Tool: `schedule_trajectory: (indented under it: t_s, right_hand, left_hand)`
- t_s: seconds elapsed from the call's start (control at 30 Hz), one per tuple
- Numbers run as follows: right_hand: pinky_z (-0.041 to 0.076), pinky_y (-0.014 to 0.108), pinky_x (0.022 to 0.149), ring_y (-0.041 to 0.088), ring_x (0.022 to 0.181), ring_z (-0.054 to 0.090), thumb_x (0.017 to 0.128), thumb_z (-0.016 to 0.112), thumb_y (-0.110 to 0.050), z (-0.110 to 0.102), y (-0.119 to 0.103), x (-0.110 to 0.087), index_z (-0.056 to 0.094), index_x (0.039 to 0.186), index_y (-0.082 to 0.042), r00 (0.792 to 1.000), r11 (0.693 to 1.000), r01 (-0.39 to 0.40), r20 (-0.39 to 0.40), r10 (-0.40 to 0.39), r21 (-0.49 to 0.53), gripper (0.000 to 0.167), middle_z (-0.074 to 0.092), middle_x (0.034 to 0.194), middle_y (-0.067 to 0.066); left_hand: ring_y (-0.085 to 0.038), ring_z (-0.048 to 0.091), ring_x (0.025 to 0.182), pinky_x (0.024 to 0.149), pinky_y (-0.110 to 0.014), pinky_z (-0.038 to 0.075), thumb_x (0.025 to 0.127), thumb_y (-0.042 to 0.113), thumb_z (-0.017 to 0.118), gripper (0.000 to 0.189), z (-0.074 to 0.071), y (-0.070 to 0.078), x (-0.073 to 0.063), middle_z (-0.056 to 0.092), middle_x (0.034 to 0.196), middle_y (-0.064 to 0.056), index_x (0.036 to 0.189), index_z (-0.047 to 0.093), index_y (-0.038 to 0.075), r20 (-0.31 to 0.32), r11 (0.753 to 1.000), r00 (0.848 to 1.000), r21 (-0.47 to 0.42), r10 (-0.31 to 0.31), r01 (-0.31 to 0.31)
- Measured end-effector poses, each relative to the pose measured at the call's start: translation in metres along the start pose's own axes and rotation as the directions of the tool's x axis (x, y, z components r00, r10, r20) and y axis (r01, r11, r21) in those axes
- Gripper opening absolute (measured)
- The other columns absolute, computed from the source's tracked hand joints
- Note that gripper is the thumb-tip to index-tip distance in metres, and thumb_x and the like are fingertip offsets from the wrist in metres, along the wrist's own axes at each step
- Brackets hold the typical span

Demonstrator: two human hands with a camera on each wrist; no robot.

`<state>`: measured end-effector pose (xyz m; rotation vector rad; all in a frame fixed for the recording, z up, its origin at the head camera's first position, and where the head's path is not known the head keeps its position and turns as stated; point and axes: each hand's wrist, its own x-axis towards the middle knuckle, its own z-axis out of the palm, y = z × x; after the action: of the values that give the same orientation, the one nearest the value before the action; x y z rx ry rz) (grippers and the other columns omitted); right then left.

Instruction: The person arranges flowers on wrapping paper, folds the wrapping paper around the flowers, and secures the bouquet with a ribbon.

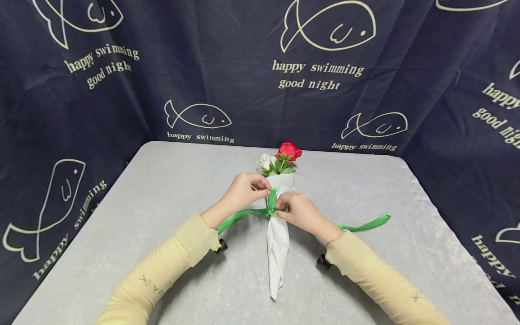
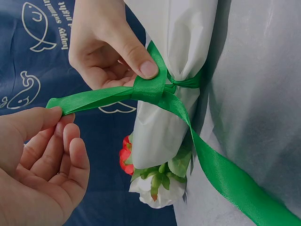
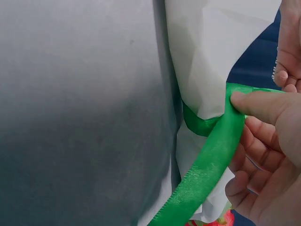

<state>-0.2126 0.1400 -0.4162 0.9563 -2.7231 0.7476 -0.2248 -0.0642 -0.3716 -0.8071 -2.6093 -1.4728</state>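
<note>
A bouquet in white wrapping paper [image 1: 277,253] lies on the table, with a red rose [image 1: 289,151] and a white rose [image 1: 266,161] at its far end. Green ribbon [image 2: 183,84] cinches the paper around its middle. My left hand [image 1: 245,188] pinches the tip of a folded ribbon loop [image 2: 101,98], pulled up from the bouquet. Close to the knot, my right hand [image 1: 302,211] pinches the ribbon between thumb [image 3: 256,103] and fingers, where a band wraps across the loop's base. One ribbon tail [image 2: 225,174] runs out under my left wrist.
The table [image 1: 195,180] has a pale grey cloth. Another ribbon tail [image 1: 367,223] extends to the right past my right wrist. Dark blue curtains [image 1: 252,67] with fish drawings stand behind and along both sides.
</note>
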Motion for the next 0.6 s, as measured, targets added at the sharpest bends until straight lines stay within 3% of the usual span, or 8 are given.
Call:
schedule_trajectory:
  t_s: [0.6]
  right_hand:
    - [0.038, 0.02, 0.049, 0.005, 0.056, 0.046, 0.074, 0.071, -0.006, 0.0041, -0.0004, -0.0016, 0.054, 0.072, -0.016, 0.999, 0.998, -0.028, -0.043, 0.026, -0.049, 0.019, 0.052, 0.062, -0.007]
  left_hand:
    - [-0.009, 0.063, 0.071, 0.067, -0.022, 0.053, 0.081, 0.008, 0.071, 0.005, 0.0011, 0.002, -0.0018, 0.07, 0.078, -0.002, 0.084, 0.07, 0.005, 0.008, 1.0, 1.0, -0.005, 0.008, -0.008]
